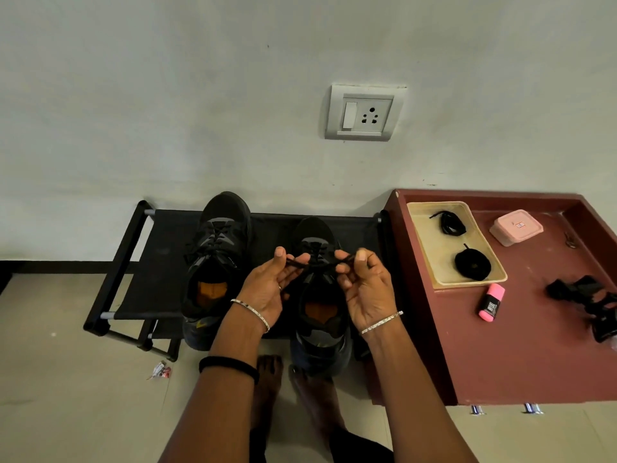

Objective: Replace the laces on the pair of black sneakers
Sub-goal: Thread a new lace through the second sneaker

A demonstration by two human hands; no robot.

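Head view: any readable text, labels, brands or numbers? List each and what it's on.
Nothing legible.
Pink highlighter: white print on black label, too blurred to read.
Pink box: small red sticker on lid, too small to read.
Floor wrapper: red print, unreadable.

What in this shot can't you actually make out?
- Head view: upper eyelets of the sneaker, hidden behind the left hand and right hand pinching the lace.
- The black object on the table: cut off by the right edge.
- Print on the pink box and pink marker: too small.
- The coiled laces in the tray: old or new, cannot tell.
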